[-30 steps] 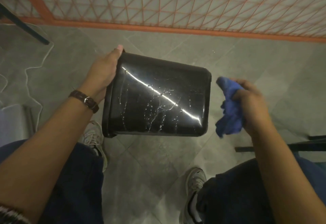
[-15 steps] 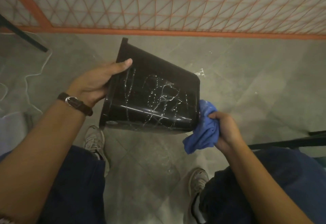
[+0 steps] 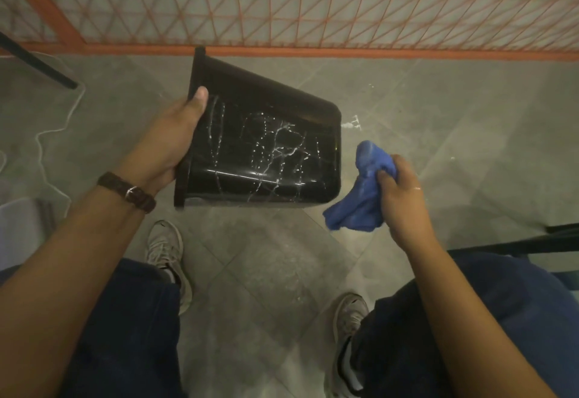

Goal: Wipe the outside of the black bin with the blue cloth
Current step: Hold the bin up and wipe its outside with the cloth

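The bin (image 3: 266, 147) hangs on its side above the floor (image 3: 407, 109), mouth to the left, base to the right; the left hand (image 3: 169, 140) grips its rim, thumb on the outer wall; the right hand (image 3: 404, 197), near the base but apart from it, curls round the bunched cloth (image 3: 360, 200); white streaks (image 3: 279, 144) cover the upward wall, so the wiping looks unfinished; next, the cloth must press onto that wall and sweep across.

The black bin (image 3: 263, 153) is hanging tipped on its side, rim in the left grip (image 3: 169, 144), base pointing toward the right grip (image 3: 401, 197) — white streaks are running across its glossy wall. The blue cloth (image 3: 360, 197) is hanging bunched from the right grip, just beside the bin's base.
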Motion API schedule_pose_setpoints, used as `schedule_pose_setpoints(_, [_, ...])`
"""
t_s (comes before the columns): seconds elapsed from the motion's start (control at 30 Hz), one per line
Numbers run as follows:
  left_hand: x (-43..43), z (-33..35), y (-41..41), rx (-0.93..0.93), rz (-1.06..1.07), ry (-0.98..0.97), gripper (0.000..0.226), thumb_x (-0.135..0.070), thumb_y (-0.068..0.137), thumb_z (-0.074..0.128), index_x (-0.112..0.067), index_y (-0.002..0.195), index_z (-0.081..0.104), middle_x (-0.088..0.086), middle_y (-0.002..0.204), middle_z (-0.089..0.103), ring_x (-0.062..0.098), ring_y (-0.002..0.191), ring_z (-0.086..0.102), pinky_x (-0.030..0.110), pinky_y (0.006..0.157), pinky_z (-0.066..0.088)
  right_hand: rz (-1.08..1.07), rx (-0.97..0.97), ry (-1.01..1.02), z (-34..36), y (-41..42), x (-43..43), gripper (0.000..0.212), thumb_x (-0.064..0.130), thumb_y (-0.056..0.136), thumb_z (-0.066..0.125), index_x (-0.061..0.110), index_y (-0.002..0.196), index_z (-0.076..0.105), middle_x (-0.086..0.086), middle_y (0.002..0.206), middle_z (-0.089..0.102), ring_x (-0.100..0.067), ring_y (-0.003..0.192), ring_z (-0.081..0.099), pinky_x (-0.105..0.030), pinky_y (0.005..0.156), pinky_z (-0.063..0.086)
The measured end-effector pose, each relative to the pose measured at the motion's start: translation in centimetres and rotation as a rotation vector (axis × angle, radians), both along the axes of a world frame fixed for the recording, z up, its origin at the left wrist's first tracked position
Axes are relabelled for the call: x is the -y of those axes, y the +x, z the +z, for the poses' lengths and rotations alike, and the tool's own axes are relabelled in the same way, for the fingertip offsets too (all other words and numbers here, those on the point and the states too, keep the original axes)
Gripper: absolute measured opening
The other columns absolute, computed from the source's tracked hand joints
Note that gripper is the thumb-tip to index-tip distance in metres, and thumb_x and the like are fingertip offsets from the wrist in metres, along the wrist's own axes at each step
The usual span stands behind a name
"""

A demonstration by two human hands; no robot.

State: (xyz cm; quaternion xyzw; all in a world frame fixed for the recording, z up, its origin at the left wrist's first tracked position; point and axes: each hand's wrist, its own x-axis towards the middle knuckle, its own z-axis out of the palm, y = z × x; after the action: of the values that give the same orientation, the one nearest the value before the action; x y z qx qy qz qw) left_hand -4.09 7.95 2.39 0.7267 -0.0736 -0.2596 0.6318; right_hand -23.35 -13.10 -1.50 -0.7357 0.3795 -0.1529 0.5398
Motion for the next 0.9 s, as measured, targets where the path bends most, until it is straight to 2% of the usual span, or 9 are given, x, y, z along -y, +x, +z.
schedule_pose_setpoints(0.07, [0.0,-0.2,0.1,0.03,0.031,0.023,0.029,-0.039,0.099,0.039,-0.024,0.088,0.061,-0.005,0.085,0.069,0.006,0.074,0.068,0.027,0.076,0.056,0.112,-0.001,-0.176,0.8,-0.4,0.1,0.023,0.001,0.097,0.035,0.019,0.09,0.048,0.006,0.076,0.053,0.002,0.061,0.054,-0.008,0.051,0.041])
schedule_pose_setpoints(0.17, [-0.2,-0.4,0.2,0.009,0.016,0.007,0.024,-0.038,0.099,0.039,-0.026,0.093,0.059,-0.001,0.093,0.066,0.015,0.087,0.066,0.033,0.085,0.054,0.119,0.016,-0.176,2.4,-0.9,0.4,0.031,0.0,0.098,0.033,0.023,0.086,0.05,-0.001,0.072,0.053,-0.009,0.055,0.05,-0.014,0.044,0.041])
schedule_pose_setpoints(0.27, [-0.2,-0.5,0.5,-0.04,0.029,-0.024,0.022,-0.033,0.1,0.04,-0.025,0.098,0.06,-0.004,0.088,0.067,0.01,0.079,0.068,0.029,0.079,0.056,0.164,0.061,-0.198,5.2,-1.2,0.8,0.02,0.005,0.094,0.037,0.01,0.093,0.057,0.001,0.085,0.061,-0.006,0.071,0.057,-0.008,0.059,0.046])
schedule_pose_setpoints(0.4, [-0.2,-0.2,0.4,-0.022,0.039,-0.067,0.023,-0.031,0.1,0.04,-0.025,0.096,0.062,-0.01,0.076,0.071,0.001,0.068,0.068,0.022,0.067,0.054,0.424,0.129,-0.267,9.6,-1.2,1.0,0.029,0.001,0.078,0.031,0.004,0.083,0.059,-0.005,0.087,0.06,-0.01,0.081,0.057,-0.009,0.066,0.045])
schedule_pose_setpoints(0.53, [-0.2,0.1,0.4,-0.01,0.018,-0.09,0.026,-0.034,0.099,0.04,-0.025,0.094,0.064,-0.005,0.089,0.071,0.008,0.078,0.069,0.03,0.082,0.053,0.696,0.159,-0.35,11.1,0.9,2.0,0.043,-0.005,0.075,0.035,0.028,0.068,0.061,-0.004,0.09,0.049,-0.005,0.091,0.05,-0.009,0.088,0.037])
schedule_pose_setpoints(0.63, [-0.2,0.2,0.3,-0.024,0.026,-0.095,0.028,-0.036,0.099,0.041,-0.026,0.092,0.066,-0.009,0.081,0.074,0.007,0.077,0.07,0.031,0.085,0.052,0.58,0.124,-0.42,8.6,3.1,3.2,0.049,0.0,0.072,0.036,0.041,0.068,0.063,0.003,0.09,0.044,0.006,0.09,0.046,-0.006,0.088,0.033])
schedule_pose_setpoints(0.7, [-0.2,0.2,0.3,-0.049,0.024,-0.102,0.029,-0.037,0.098,0.042,-0.025,0.092,0.068,-0.006,0.085,0.074,0.009,0.08,0.069,0.035,0.09,0.051,0.434,0.147,-0.476,6.3,3.8,2.9,0.038,0.002,0.071,0.035,0.03,0.073,0.06,-0.001,0.088,0.047,0.009,0.088,0.046,-0.005,0.086,0.032])
schedule_pose_setpoints(0.8, [-0.4,0.3,0.2,-0.091,0.019,-0.122,0.031,-0.04,0.098,0.043,-0.022,0.096,0.069,0.002,0.097,0.073,0.016,0.089,0.069,0.041,0.098,0.049,0.205,0.188,-0.464,4.3,3.8,1.7,0.026,-0.002,0.076,0.035,0.015,0.082,0.054,-0.022,0.095,0.055,0.014,0.086,0.046,-0.001,0.082,0.03])
schedule_pose_setpoints(0.9, [-0.4,0.3,0.0,-0.084,0.005,-0.122,0.033,-0.041,0.097,0.043,-0.021,0.101,0.069,0.005,0.104,0.072,0.02,0.097,0.068,0.044,0.1,0.047,0.136,0.153,-0.328,4.2,3.2,-0.1,0.024,0.025,0.082,0.044,0.016,0.103,0.05,-0.017,0.113,0.047,0.019,0.089,0.042,0.002,0.082,0.03])
